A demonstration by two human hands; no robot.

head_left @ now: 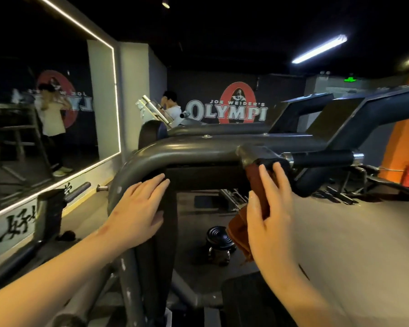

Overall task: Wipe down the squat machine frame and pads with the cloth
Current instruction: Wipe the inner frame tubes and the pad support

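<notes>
Rust-brown cloth (pixel 256 182) hangs from the right hand (pixel 268 208), its top against the dark grey tubular frame (pixel 187 149); black pad (pixel 198 178) under the left hand (pixel 137 208).

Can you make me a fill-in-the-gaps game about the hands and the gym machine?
1. The cloth in the right hand is ____ in colour.
2. The left hand lies flat on the black pad and holds ____.
3. The small lit sign near the ceiling glows ____.
4. The big ____ on the wall to the left shows a person standing.
Missing words: brown; nothing; green; mirror.
</notes>
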